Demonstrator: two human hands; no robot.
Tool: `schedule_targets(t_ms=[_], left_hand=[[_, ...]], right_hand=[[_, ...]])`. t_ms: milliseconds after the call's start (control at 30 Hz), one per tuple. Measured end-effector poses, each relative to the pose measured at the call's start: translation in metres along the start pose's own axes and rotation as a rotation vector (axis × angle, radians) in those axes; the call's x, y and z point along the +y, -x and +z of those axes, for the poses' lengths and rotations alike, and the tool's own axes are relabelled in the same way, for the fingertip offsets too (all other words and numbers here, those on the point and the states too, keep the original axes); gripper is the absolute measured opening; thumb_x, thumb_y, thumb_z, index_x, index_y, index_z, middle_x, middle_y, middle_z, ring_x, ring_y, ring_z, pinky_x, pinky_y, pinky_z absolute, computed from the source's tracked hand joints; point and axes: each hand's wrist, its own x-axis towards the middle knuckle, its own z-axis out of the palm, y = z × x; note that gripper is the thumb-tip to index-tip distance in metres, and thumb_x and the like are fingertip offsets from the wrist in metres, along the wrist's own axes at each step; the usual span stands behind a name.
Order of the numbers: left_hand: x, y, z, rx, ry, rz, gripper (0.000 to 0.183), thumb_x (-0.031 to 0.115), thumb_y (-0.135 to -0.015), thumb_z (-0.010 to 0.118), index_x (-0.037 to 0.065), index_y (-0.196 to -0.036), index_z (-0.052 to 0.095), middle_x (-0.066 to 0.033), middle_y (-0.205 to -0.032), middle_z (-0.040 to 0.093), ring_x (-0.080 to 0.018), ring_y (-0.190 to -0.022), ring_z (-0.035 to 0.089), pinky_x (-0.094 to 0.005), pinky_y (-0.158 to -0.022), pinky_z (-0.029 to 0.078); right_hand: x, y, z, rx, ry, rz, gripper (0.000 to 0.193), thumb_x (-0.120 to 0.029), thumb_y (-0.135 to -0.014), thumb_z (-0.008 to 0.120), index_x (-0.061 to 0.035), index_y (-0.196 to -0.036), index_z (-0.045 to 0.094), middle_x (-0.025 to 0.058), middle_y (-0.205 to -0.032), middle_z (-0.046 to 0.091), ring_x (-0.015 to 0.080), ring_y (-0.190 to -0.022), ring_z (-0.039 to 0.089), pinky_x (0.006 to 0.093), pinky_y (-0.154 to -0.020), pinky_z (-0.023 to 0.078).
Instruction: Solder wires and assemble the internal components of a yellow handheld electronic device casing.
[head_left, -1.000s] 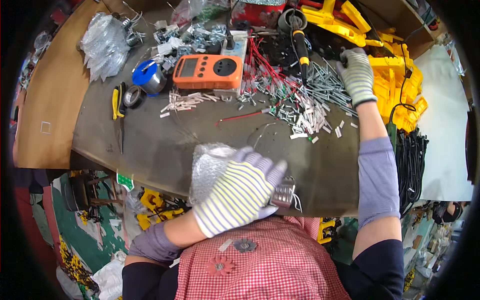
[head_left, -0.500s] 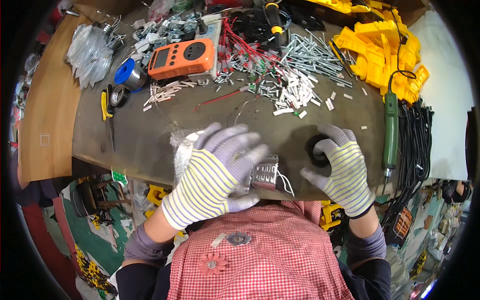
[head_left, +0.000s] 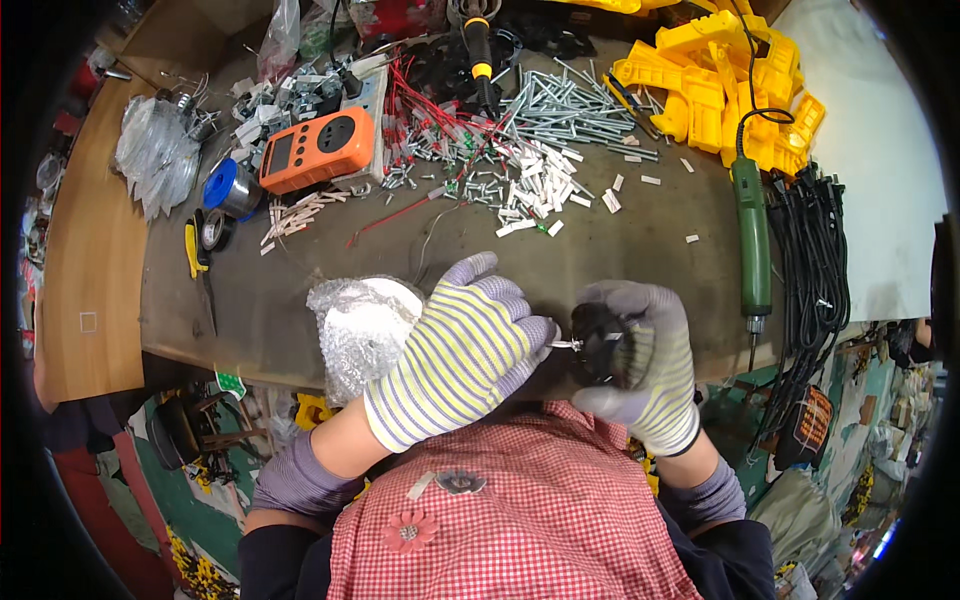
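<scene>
My left hand (head_left: 465, 350), in a striped glove, is closed, its fingertips pinched at a short, thin, whitish piece (head_left: 567, 345). That piece reaches from the fingertips to a rounded black part (head_left: 600, 345). My right hand (head_left: 650, 355), gloved alike and slightly blurred, curls its fingers and thumb round the black part, just above the table's near edge. Beside my left wrist lies a bubble-wrapped white object (head_left: 365, 330). The slotted metal piece cannot be seen now.
Toward the back sit an orange meter (head_left: 318, 150), a solder spool (head_left: 232, 188), loose screws (head_left: 565, 105) and white sleeves (head_left: 545, 180). Yellow-handled pliers (head_left: 200, 260) lie left. A green power screwdriver (head_left: 750, 235), black cables (head_left: 812, 250) and yellow housings (head_left: 720, 85) stand right.
Both hands have come together. My right hand has lifted the black part and brought it left; my left hand has shifted right and closed. The bubble-wrapped object is now uncovered. The view has shifted.
</scene>
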Motion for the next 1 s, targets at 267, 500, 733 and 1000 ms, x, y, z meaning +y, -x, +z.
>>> schedule_targets(t_ms=[267,500,733,1000], left_hand=[[-0.011,0.014,-0.019,0.138,0.115,-0.062,0.048,0.027,-0.074,0.073,0.004,-0.115,0.061,-0.0125,-0.113,0.062,-0.0328,-0.108,0.059,-0.0516,-0.104,0.04],[-0.003,0.016,-0.015,0.018,0.137,-0.073,0.063,0.044,-0.073,0.079,0.005,-0.119,0.06,-0.0132,-0.116,0.062,-0.035,-0.106,0.06,-0.0484,-0.094,0.046],[0.006,0.023,-0.01,0.055,0.076,-0.159,0.057,0.034,-0.068,0.084,0.005,-0.113,0.064,-0.0138,-0.112,0.063,-0.0347,-0.101,0.061,-0.0461,-0.088,0.051],[0.005,0.02,-0.011,0.028,0.093,-0.188,0.056,0.033,-0.067,0.084,0.008,-0.113,0.065,-0.0127,-0.11,0.063,-0.0337,-0.101,0.062,-0.0451,-0.089,0.051]], right_hand=[[0.005,-0.021,0.007,-0.166,0.615,0.119,0.058,-0.031,-0.068,0.09,-0.0047,-0.11,0.059,0.013,-0.103,0.062,0.0323,-0.09,0.062,0.0401,-0.083,0.052],[-0.007,-0.026,0.002,-0.353,0.722,0.191,0.04,-0.027,-0.078,0.078,-0.0061,-0.111,0.068,0.0143,-0.104,0.069,0.0338,-0.095,0.066,0.0404,-0.085,0.053],[0.004,-0.022,-0.01,-0.367,0.771,-0.015,0.021,-0.023,-0.091,0.067,-0.0072,-0.103,0.074,0.0126,-0.096,0.072,0.0313,-0.086,0.068,0.0395,-0.079,0.054],[-0.032,-0.09,-0.058,-0.119,1.133,-0.254,0.018,-0.022,-0.085,0.074,-0.0053,-0.09,0.073,0.0151,-0.085,0.07,0.0355,-0.079,0.067,0.0434,-0.073,0.055]])
